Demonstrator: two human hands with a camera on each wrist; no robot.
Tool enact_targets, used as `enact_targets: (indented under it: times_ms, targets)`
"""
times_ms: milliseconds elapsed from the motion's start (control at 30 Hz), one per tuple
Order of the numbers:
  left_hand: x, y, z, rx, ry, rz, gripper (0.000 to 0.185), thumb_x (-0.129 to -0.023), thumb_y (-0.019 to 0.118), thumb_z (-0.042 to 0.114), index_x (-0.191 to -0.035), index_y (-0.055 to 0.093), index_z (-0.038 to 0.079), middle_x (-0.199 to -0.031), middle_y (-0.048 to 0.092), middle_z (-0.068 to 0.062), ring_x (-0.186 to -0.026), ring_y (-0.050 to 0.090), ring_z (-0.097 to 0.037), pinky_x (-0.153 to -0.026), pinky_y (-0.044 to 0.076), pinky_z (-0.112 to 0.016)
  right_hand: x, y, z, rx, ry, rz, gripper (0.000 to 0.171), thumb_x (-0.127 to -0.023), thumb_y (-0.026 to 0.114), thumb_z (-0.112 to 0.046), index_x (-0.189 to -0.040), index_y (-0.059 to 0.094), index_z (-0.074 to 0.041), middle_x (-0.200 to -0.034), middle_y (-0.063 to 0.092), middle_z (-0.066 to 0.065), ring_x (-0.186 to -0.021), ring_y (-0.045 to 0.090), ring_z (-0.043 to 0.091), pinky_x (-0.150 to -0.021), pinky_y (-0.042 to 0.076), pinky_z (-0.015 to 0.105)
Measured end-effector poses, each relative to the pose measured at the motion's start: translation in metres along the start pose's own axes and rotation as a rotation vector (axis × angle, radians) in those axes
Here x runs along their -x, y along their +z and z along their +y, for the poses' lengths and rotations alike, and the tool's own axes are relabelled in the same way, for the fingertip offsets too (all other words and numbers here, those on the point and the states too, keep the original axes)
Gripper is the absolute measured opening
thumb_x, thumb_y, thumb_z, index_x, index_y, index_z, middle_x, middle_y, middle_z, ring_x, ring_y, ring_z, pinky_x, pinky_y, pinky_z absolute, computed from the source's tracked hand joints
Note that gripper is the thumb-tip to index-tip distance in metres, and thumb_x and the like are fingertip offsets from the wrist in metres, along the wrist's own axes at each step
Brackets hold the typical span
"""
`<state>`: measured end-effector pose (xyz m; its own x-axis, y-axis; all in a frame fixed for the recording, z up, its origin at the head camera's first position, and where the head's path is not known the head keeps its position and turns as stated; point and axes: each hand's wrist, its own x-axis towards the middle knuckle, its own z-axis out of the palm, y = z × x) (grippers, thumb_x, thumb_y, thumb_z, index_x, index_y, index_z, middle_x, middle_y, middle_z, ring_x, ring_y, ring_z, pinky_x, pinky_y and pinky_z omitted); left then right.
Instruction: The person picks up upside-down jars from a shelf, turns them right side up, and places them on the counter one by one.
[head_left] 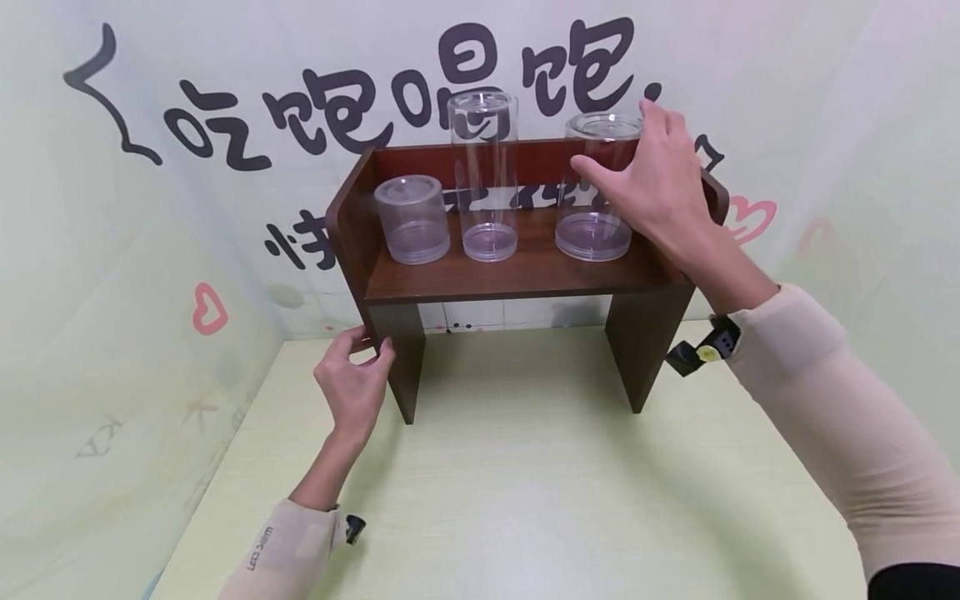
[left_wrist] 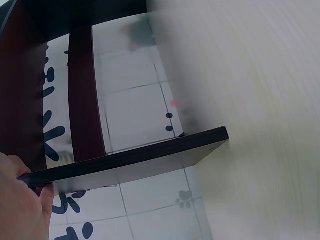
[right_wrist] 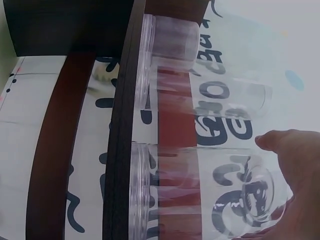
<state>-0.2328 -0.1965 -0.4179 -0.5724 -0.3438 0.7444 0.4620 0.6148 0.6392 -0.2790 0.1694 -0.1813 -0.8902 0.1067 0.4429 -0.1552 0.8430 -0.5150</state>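
A dark brown wooden shelf stands on a pale green table. Three clear plastic jars stand on it: a short lidded jar at the left, a tall jar in the middle, and a medium jar at the right. My right hand grips the medium jar near its top, thumb in front and fingers behind. In the right wrist view the thumb lies against that jar. My left hand pinches the shelf's left leg. The left wrist view shows it at the leg's edge.
A wall covering with black characters and pink hearts rises right behind the shelf and along the left side. The table surface in front of the shelf is bare. Both forearms wear beige sleeves.
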Motion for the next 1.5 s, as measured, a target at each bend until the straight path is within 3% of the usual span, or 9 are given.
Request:
enact_targets:
  times_ms: [167,467,700,1333,1500]
  targets:
    - [0.0,0.0,0.001,-0.013,-0.001,-0.002,0.022,-0.083,0.081,0.001,-0.102,0.077,-0.006,-0.096,0.079,-0.019,-0.081,0.078,-0.036,-0.066,0.051,-0.009,-0.006,0.004,0.003,-0.006,-0.019,0.02,0.105,-0.092,0.066,-0.065,-0.168,0.023,-0.006,-0.169,0.032,0.02,-0.153,0.036,0.037,-0.127,0.032,0.053]
    - [0.001,0.001,0.001,-0.002,0.004,0.006,0.021,-0.083,0.081,0.0,-0.102,0.076,-0.007,-0.094,0.079,-0.021,-0.08,0.078,-0.037,-0.07,0.047,-0.004,-0.009,0.007,0.006,-0.015,-0.052,0.034,0.096,-0.092,0.066,-0.063,-0.162,0.04,-0.004,-0.161,0.041,0.022,-0.144,0.044,0.038,-0.12,0.042,0.05]
    - [0.0,0.002,0.001,-0.001,0.005,0.005,0.021,-0.083,0.081,0.0,-0.102,0.076,-0.007,-0.094,0.078,-0.021,-0.081,0.077,-0.038,-0.074,0.046,-0.006,-0.005,0.003,0.003,-0.019,-0.067,0.031,0.092,-0.091,0.067,-0.063,-0.158,0.046,-0.003,-0.159,0.044,0.022,-0.141,0.046,0.037,-0.119,0.043,0.051]
    - [0.001,0.001,0.002,-0.006,0.006,0.011,0.021,-0.084,0.08,0.0,-0.103,0.076,-0.007,-0.095,0.079,-0.021,-0.081,0.077,-0.038,-0.072,0.047,-0.007,0.028,-0.019,-0.003,-0.064,-0.13,0.041,0.093,-0.09,0.075,-0.058,-0.16,0.045,-0.004,-0.158,0.046,0.02,-0.146,0.043,0.036,-0.119,0.042,0.053]
    - [0.001,0.001,0.002,-0.003,0.004,0.008,0.021,-0.084,0.08,0.0,-0.103,0.076,-0.008,-0.095,0.078,-0.022,-0.081,0.077,-0.039,-0.074,0.046,-0.007,0.043,-0.028,-0.003,-0.098,-0.159,0.061,0.087,-0.089,0.078,-0.054,-0.156,0.051,-0.005,-0.155,0.05,0.018,-0.134,0.05,0.034,-0.105,0.049,0.046]
